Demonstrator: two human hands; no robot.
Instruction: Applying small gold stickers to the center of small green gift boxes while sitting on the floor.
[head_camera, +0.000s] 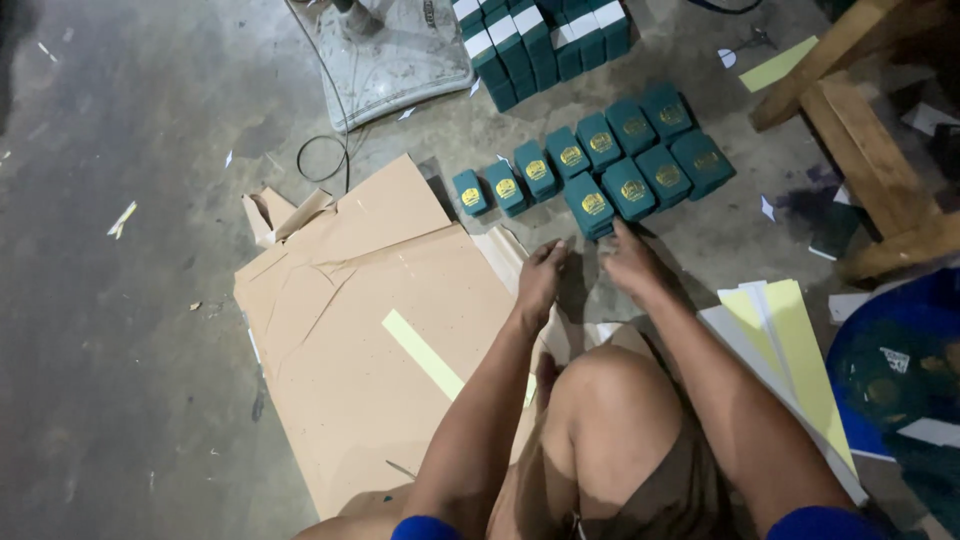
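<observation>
Fingertips of the right hand (628, 262) touch the nearest green box (591, 203), grip loose; left hand (541, 280) released beside it.

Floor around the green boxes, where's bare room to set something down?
Bare concrete left of the cardboard sheet. A smaller gap lies between the green boxes and the wooden frame. It is crowded by both hands and the paper stack.
</observation>
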